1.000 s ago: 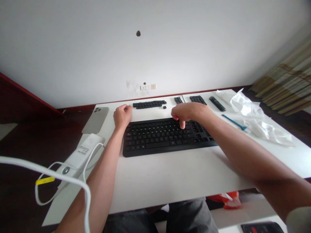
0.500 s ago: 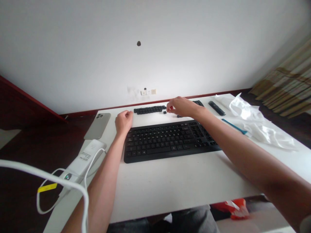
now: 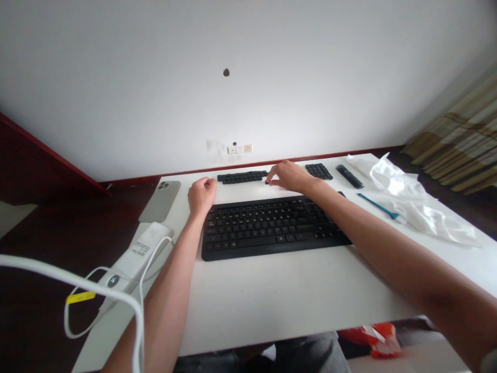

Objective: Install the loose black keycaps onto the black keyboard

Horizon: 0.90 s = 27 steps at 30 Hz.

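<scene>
A black keyboard (image 3: 256,228) lies on the white table, with some key positions in its upper rows looking bare. Beyond it, loose black keycaps (image 3: 243,177) are laid out in rows. My right hand (image 3: 290,176) reaches over the keyboard, and its thumb and fingers close on a single black keycap (image 3: 266,182) at the table surface, just right of those rows. Curled into a fist, my left hand (image 3: 202,196) rests at the keyboard's upper left corner. Its palm is hidden, so I cannot make out whether anything is inside.
At the left are a phone (image 3: 161,201) and a white power strip (image 3: 135,254) with a looping white cable (image 3: 112,298). A block of keycaps (image 3: 319,171), a dark bundle (image 3: 349,176), a blue tool (image 3: 378,206) and crumpled white plastic (image 3: 423,207) lie at the right.
My right hand has come down and its fingertips have reached the lone keycap, which lay apart from them before. My left hand keeps its place. The view has shifted slightly.
</scene>
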Available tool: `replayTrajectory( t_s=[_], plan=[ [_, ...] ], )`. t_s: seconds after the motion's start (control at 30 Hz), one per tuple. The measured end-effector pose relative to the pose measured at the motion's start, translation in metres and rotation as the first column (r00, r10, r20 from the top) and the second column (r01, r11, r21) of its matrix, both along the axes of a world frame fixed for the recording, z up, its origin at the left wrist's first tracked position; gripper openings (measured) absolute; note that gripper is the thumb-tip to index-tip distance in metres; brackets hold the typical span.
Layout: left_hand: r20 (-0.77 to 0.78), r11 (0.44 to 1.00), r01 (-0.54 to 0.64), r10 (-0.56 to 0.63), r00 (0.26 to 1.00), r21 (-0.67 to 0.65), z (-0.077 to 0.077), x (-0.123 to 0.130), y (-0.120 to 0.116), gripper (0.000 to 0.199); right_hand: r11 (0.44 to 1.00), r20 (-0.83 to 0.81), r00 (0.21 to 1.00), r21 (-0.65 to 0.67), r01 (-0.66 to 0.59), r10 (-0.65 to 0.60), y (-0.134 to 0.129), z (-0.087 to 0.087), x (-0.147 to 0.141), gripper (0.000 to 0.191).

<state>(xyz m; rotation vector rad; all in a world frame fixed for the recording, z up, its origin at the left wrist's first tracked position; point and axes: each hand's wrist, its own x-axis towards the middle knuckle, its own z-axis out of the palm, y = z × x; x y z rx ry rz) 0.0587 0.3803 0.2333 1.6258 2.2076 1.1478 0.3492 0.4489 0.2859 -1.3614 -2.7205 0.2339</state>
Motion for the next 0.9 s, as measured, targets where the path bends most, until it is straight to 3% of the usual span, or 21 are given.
replayTrajectory(
  t_s=[0.53, 0.67, 0.9],
  plan=[
    [-0.010, 1.000, -0.002, 0.002, 1.000, -0.003, -0.003, -0.002, 0.002, 0.035, 0.989, -0.013, 0.990, -0.044, -0.144, 0.143, -0.006, 0.011, 0.006, 0.026],
    [-0.006, 1.000, -0.006, 0.006, 1.000, -0.012, -0.003, -0.002, 0.002, 0.034, 0.977, -0.038, 0.979, -0.068, -0.202, 0.200, -0.005, 0.007, 0.006, 0.037],
    [-0.003, 1.000, -0.008, 0.008, 1.000, -0.013, 0.000, 0.000, 0.000, 0.034, 0.968, -0.019, 0.976, -0.124, -0.217, 0.216, -0.002, 0.000, 0.004, 0.030]
  ],
)
